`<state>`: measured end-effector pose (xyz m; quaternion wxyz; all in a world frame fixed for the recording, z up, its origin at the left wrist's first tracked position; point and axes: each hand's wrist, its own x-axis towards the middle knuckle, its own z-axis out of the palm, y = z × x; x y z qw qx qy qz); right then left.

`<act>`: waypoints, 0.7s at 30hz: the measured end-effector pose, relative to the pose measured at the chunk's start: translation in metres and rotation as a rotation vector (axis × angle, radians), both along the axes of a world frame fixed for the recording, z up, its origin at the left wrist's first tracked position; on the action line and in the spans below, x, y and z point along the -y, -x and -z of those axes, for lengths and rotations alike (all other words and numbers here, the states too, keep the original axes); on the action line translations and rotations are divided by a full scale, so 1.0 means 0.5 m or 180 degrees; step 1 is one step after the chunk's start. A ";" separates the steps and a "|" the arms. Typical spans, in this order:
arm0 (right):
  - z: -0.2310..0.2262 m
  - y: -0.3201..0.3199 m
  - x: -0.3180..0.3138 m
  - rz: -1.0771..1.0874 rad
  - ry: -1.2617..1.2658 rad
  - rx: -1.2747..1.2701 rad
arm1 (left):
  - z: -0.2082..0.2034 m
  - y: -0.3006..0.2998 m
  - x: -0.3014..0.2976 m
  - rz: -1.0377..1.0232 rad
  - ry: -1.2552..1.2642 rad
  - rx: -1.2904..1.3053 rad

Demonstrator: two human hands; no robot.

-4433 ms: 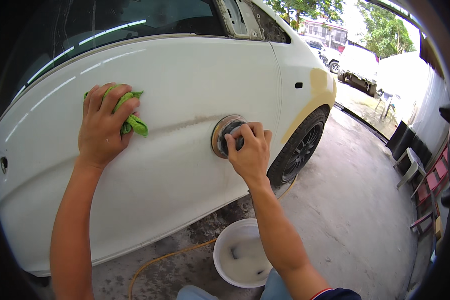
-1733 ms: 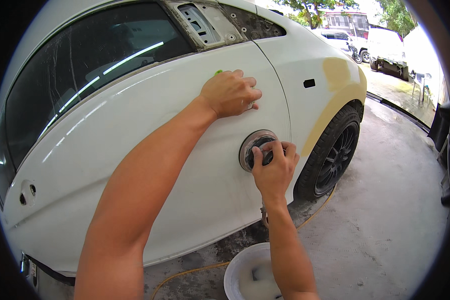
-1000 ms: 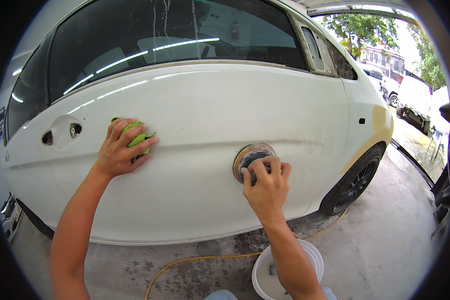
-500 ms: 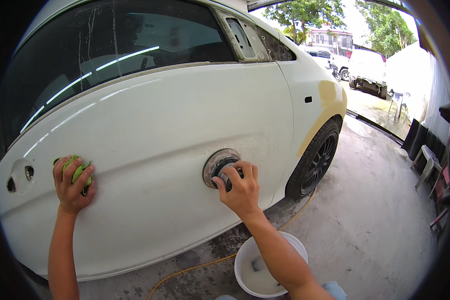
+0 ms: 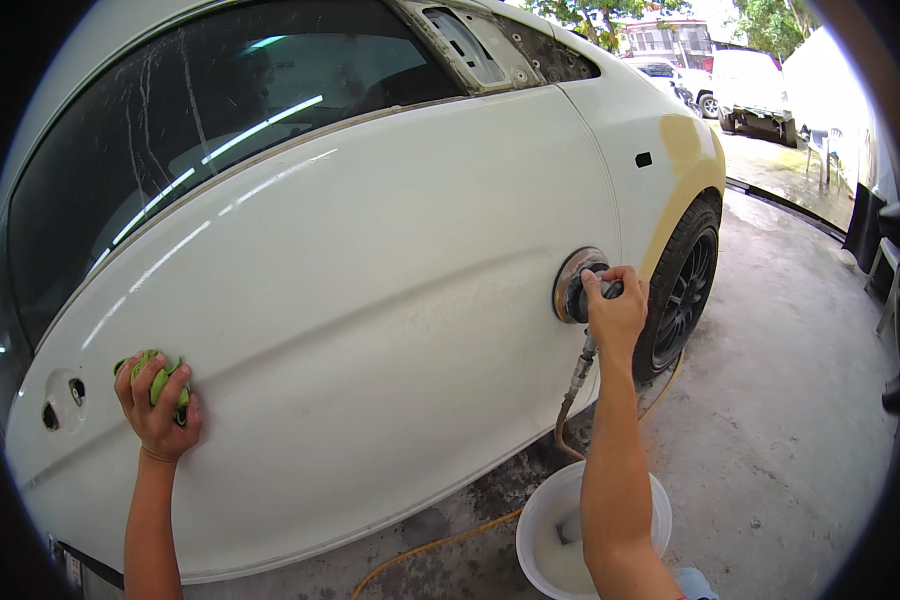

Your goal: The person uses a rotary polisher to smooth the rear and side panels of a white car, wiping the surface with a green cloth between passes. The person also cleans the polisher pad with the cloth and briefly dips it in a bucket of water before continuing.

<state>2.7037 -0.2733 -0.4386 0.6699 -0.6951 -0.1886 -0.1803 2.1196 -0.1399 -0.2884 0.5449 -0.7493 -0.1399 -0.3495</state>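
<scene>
My right hand [image 5: 618, 310] is wrapped round a round air sander [image 5: 576, 284], whose disc lies against the white car door [image 5: 390, 330] close to its front edge. From the tool a hose [image 5: 573, 392] hangs down past the door's lower edge. At the door's rear, beside the bare handle recess [image 5: 65, 402], my left hand [image 5: 160, 405] grips a crumpled green cloth [image 5: 153, 378] and presses it to the panel.
Below my right forearm stands a white bucket [image 5: 532, 535] of cloudy water. A yellow hose [image 5: 440, 540] runs along the concrete floor [image 5: 770, 430]. The front wheel [image 5: 685, 285] is right of the door, under a fender with a yellowish patch [image 5: 685, 150]. Parked vehicles [image 5: 750, 90] stand outside.
My right hand has slid the sander right and slightly upward, toward the door's front edge. The left hand keeps the cloth near the handle recess. The whole view has shifted a little.
</scene>
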 end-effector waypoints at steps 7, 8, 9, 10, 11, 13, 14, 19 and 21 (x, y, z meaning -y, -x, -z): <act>-0.028 0.439 -0.003 -0.0832 0.0075 0.1261 | 0.005 -0.203 0.036 0.0115 0.0182 0.0059; -0.024 0.481 0.001 -0.1030 0.0095 0.1628 | 0.000 -0.262 0.034 0.0189 0.0279 0.0039; -0.018 0.506 0.001 -0.1055 -0.0022 0.1954 | -0.004 -0.316 0.038 0.0123 0.0560 0.0173; -0.012 0.516 0.000 -0.0985 -0.0269 0.2294 | -0.017 -0.366 0.039 0.0132 0.0765 0.0172; -0.004 0.513 0.003 -0.1108 -0.0154 0.2201 | -0.036 -0.409 0.037 0.0204 0.0778 -0.0010; 0.008 0.484 0.005 -0.1077 -0.0324 0.2117 | -0.084 -0.463 0.039 0.0468 0.0886 -0.0504; 0.008 0.465 0.004 -0.1081 -0.0243 0.1840 | -0.107 -0.482 0.038 0.0528 0.0951 -0.0744; 0.028 0.280 0.008 -0.0713 -0.0260 0.1118 | -0.173 -0.500 0.031 0.0414 0.0924 -0.1233; 0.041 0.209 0.003 -0.0577 -0.0240 0.0831 | -0.182 -0.503 0.029 0.0285 0.0794 -0.1300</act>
